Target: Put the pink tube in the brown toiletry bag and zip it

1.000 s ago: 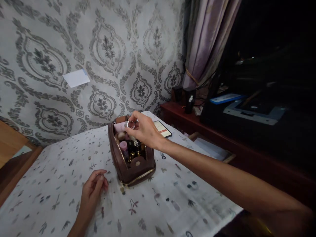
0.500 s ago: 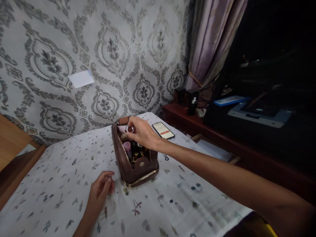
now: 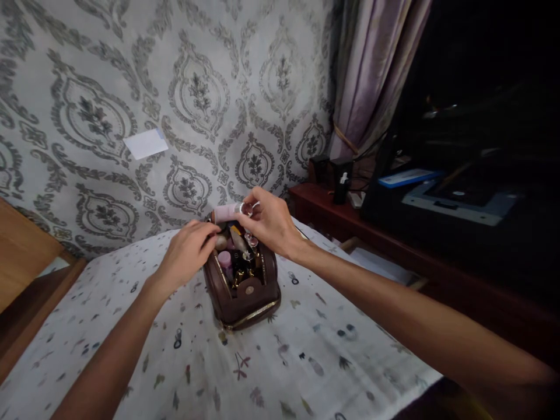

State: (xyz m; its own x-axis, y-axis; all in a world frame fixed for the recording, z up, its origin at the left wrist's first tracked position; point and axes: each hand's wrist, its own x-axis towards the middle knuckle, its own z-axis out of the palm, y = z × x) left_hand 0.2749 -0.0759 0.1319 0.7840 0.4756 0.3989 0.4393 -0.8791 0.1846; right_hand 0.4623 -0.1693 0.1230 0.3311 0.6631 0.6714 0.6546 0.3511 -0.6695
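Note:
A brown leather bag (image 3: 219, 291) lies unzipped on the patterned white cloth. My right hand (image 3: 273, 224) is above its far end, gripping a pale pink bottle (image 3: 225, 213) by the clear cap end; the bottle lies sideways over the opening. At the bag's far left edge, my left hand (image 3: 188, 251) has its fingers and thumb closed over the rim. Inside the bag are a pink-capped container (image 3: 224, 258), a round beige item (image 3: 221, 242) and several small bottles with gold and clear caps, partly in shadow.
Patterned white cloth (image 3: 210, 373) covers the surface under the bag. A phone behind my right wrist is almost wholly hidden. To the right are a dark red stand (image 3: 301, 195), an open drawer (image 3: 380, 268) and a large dark screen (image 3: 481, 116). Wallpapered wall (image 3: 196, 87) rises behind.
My right hand has lifted the pink bottle up out of the bag's far end. My left hand has moved from the cloth up to the bag's left rim.

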